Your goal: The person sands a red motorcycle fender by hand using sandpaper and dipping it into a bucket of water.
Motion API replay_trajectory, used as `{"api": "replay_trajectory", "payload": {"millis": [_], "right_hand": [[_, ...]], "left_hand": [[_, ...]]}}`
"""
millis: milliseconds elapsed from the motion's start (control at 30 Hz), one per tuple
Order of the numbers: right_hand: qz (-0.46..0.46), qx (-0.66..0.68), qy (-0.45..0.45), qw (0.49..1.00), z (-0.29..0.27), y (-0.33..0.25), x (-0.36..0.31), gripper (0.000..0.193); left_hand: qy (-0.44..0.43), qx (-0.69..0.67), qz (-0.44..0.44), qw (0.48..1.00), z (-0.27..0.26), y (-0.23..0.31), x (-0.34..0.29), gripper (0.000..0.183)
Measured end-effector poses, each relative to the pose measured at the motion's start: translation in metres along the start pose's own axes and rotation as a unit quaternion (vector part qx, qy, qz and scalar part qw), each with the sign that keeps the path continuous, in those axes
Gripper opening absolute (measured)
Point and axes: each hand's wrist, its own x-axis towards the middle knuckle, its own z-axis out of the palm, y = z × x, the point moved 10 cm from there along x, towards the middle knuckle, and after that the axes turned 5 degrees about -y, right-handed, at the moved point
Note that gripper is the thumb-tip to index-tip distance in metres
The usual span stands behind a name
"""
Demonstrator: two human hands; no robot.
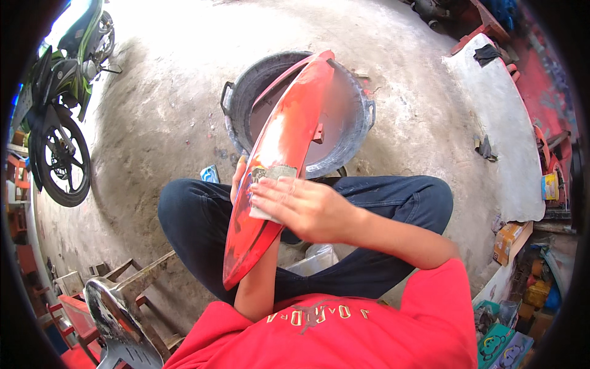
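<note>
A long glossy red body panel [286, 126], which looks like a motorcycle fairing, slants across my lap with its far end over a round dark tub [357, 138]. My left hand [238, 179] is under the panel and grips its left edge; most of that hand is hidden behind it. A worn greyish sheet of sandpaper [279, 173] lies on the panel's face. Pressing it down with the fingers together and laid along it is my right hand [301, 206]. Dark scuffed patches show along the panel's near end.
Cloudy liquid [335, 147] fills the tub's bottom. A green and black motorcycle [61, 144] stands at the left. Chairs and a metal frame [123, 320] crowd the lower left. To the right are a white slab [504, 141], a cardboard box [511, 242] and stacked boxes.
</note>
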Motion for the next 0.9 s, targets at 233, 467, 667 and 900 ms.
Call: {"api": "replay_trajectory", "payload": {"millis": [233, 467, 667, 900], "right_hand": [[0.090, 0.019, 0.047, 0.995, -0.040, 0.059, 0.013, 0.044], [0.273, 0.076, 0.007, 0.959, -0.020, 0.201, 0.002, 0.032], [0.025, 0.037, -0.023, 0.999, -0.001, 0.100, 0.008, 0.034], [0.017, 0.001, -0.017, 1.000, 0.005, 0.105, 0.005, 0.046]], "left_hand": [[0.053, -0.021, 0.059, 0.997, 0.041, -0.023, -0.002, 0.059], [0.169, -0.053, 0.120, 0.977, 0.032, -0.024, 0.003, 0.056], [0.133, -0.078, 0.119, 0.981, 0.033, -0.015, -0.006, 0.064], [0.195, -0.064, 0.136, 0.969, 0.032, -0.017, -0.002, 0.059]]}}
